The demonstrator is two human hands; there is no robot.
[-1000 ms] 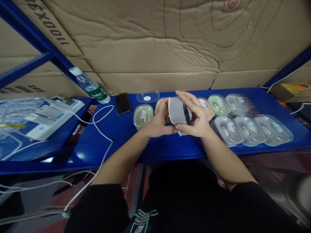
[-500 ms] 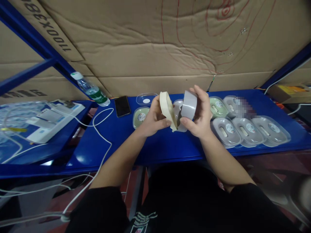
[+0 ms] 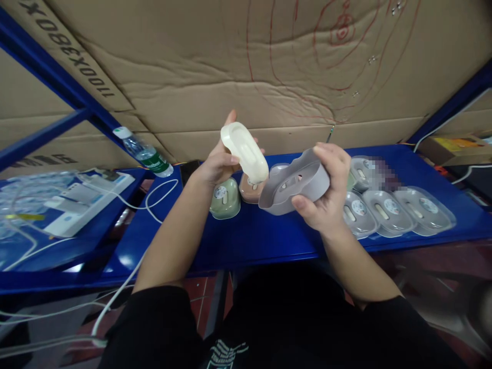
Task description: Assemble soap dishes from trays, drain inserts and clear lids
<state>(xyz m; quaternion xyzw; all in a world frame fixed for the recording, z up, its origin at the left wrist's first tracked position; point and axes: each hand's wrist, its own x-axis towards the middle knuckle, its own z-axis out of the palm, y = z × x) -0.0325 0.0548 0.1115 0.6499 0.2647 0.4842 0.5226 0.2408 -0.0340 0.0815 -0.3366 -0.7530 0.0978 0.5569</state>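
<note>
My left hand (image 3: 221, 161) grips a cream oval plastic piece (image 3: 246, 151), tilted, its recessed face toward me. In my right hand (image 3: 330, 187) is a grey plastic piece (image 3: 282, 197) with a wavy rim and slots inside, tipped toward the left. The two pieces are close together above the blue table (image 3: 253, 241). Behind and below them sit a green lidded box (image 3: 226, 202) and a pinkish-brown box (image 3: 249, 193), the latter partly covered by the cream and grey pieces.
Several grey lidded boxes (image 3: 388, 212) stand at the right. A water bottle (image 3: 148, 156), a white cable (image 3: 159, 197) and a white power strip (image 3: 92, 205) are on the left. Cardboard (image 3: 192, 77) rises behind the table.
My hands have moved apart and turned the pieces. The cream piece now shows its recessed face, and the grey one its inside. The pinkish-brown box has come into view.
</note>
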